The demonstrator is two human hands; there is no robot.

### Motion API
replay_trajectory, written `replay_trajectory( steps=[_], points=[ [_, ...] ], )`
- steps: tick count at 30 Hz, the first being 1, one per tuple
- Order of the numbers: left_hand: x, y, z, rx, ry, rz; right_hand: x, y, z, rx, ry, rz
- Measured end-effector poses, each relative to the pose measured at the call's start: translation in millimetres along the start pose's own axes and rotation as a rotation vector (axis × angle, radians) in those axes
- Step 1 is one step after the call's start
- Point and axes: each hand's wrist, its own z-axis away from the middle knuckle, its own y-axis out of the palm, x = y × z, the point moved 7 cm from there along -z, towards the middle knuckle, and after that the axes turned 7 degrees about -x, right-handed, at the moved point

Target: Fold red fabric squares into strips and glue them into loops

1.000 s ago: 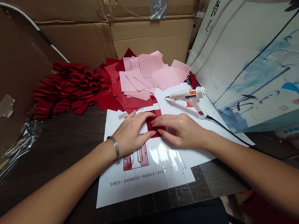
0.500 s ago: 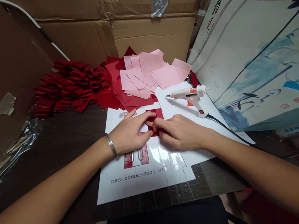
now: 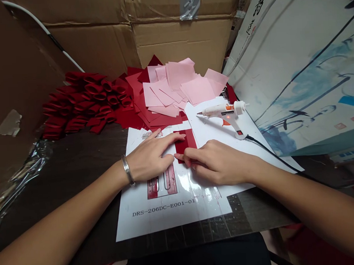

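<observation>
A dark red folded square (image 3: pixel 190 139), of fabric or paper, lies on the white printed sheet (image 3: pixel 169 220) in front of me. My left hand (image 3: pixel 150 157) rests flat beside it with fingers spread, the index fingertip on the square's upper left part. My right hand (image 3: pixel 215 161) has its fingers curled at the lower edge, pinching or pressing the square near its lower left corner; the exact grip is partly hidden. Just behind my right hand, a white and orange hot glue gun (image 3: pixel 228 113) stands on paper, its small light lit.
Pink squares (image 3: pixel 197 88) and red squares (image 3: pixel 137 87) are heaped at the back. Several red rolled pieces (image 3: pixel 86 101) are piled at the left rear. A cardboard box (image 3: pixel 181 41) closes off the back, and a painted white panel (image 3: pixel 307 78) the right. The glue gun's black cable (image 3: pixel 273 155) runs right.
My right hand has shifted slightly toward me, and my left thumb has drawn back to the left. More of the red square shows between my hands.
</observation>
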Motion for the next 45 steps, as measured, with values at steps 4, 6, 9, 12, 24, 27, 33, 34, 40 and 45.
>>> replay_trajectory(
  steps=[4,6,9,12,24,27,33,34,40,45],
  points=[
    [0.3,1.0,-2.3,-0.007,-0.021,-0.001,2.4,0.6,0.6,0.023,-0.002,-0.002],
    [1.7,2.6,-3.6,-0.01,-0.027,-0.013,2.7,1.1,0.6,0.036,0.002,-0.007],
    [4.3,3.4,-4.5,-0.032,-0.021,-0.007,4.8,1.0,0.7,0.039,-0.015,0.015],
    [6.1,3.7,-4.4,-0.048,-0.013,0.0,8.3,-0.3,1.4,0.027,-0.037,0.054],
    [9.6,4.4,-4.6,-0.073,0.028,0.006,4.5,-11.2,11.0,-0.387,-0.065,-0.104],
    [9.2,3.3,-5.2,-0.083,0.027,0.004,-4.5,-12.2,9.3,-0.453,0.0,-0.084],
    [8.4,2.0,-6.3,-0.089,0.013,0.028,-8.2,4.4,2.9,-0.237,0.034,0.021],
    [8.2,1.3,-6.6,-0.094,0.014,0.037,-8.5,6.2,2.5,-0.211,0.041,0.038],
    [11.7,0.4,-8.3,-0.136,0.004,0.17,-8.9,7.3,0.0,-0.203,0.05,0.034],
    [16.2,0.4,-7.2,-0.231,-0.011,0.59,-10.5,7.4,-1.1,-0.188,0.076,0.041]
  ],
)
